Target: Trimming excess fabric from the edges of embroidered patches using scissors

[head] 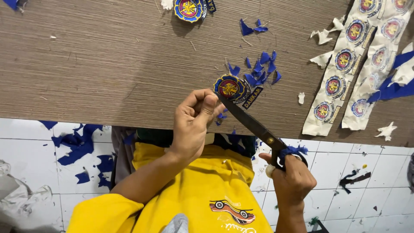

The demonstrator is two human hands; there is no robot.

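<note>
My left hand (194,121) pinches a round embroidered patch (230,87), blue-edged with a red and yellow centre, just above the table's near edge. My right hand (291,179) grips the handles of black scissors (254,125); the handles are wrapped in blue cloth. The blades point up-left and meet the patch's lower edge beside my left thumb. Small blue trimmings (261,69) lie scattered just beyond the patch.
On the brown wooden table (108,64), two white strips of uncut patches (345,69) lie at right, with white scraps around. A finished patch (188,9) sits at the top edge. Blue cloth offcuts (79,146) litter the white tiled floor below.
</note>
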